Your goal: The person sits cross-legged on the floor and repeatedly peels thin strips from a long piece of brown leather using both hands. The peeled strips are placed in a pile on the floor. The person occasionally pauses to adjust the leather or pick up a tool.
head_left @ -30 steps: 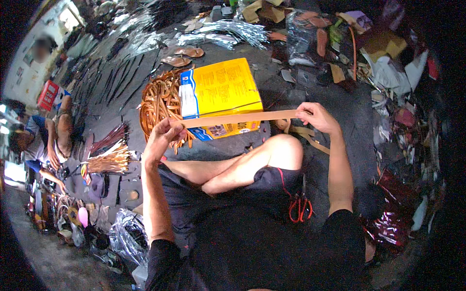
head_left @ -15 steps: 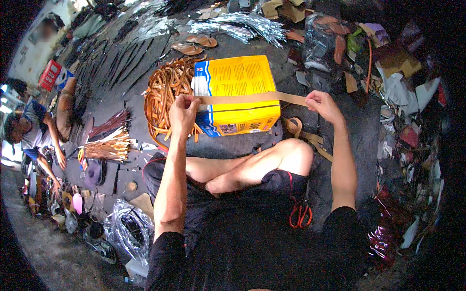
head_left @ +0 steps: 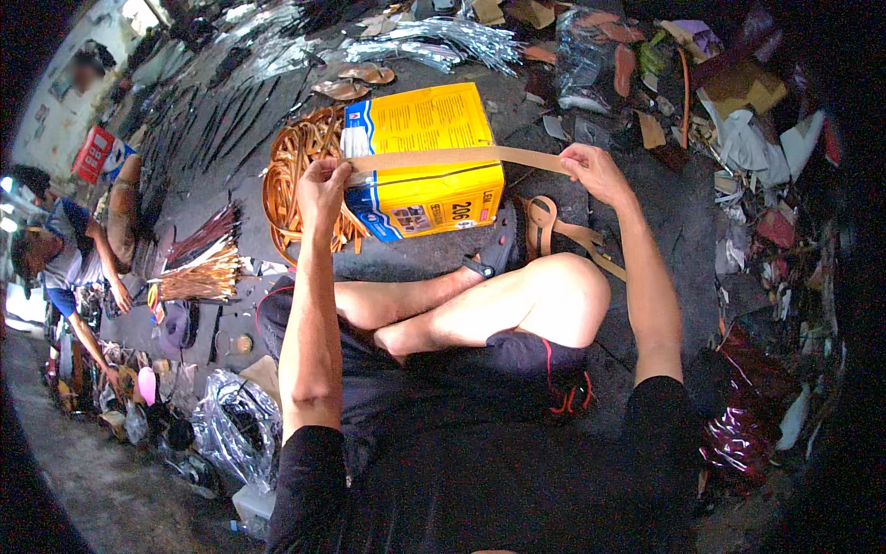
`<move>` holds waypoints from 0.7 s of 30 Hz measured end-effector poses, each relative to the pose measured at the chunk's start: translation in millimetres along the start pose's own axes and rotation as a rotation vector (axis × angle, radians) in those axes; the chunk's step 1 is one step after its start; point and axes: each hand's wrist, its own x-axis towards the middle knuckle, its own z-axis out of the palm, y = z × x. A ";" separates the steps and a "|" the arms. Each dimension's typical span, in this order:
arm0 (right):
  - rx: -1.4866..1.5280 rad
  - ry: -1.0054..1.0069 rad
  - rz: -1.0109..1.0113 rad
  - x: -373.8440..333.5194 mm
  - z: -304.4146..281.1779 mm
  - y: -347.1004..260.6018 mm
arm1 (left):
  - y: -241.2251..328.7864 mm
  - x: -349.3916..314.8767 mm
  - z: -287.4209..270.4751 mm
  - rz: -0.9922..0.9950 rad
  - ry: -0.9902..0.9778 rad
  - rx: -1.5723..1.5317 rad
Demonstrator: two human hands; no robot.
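Note:
A flat tan strip, leather by its look, stretches between my two hands over a yellow carton. My left hand pinches the strip's left end near the carton's left side. At the other end my right hand holds the strip between thumb and fingers, just off the carton's right side. A heap of brown strips lies against the carton's left. More tan strip curls on the floor to the carton's right, beyond my bent knee.
Orange-handled scissors lie by my thigh, mostly hidden. A pair of sandals and silvery strips lie behind the carton. Strip bundles and clear plastic are at left, near another person. Scraps cover the right side.
The view has shifted, so carton and hands appear higher and further left. The strip stays stretched between my hands. My right knee has spread outward, and the scissors are now mostly covered.

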 end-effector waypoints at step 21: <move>0.057 -0.078 -0.539 115.8 150.0 -162.8 | -6.0 18.8 -1.2 -0.223 -0.014 -0.150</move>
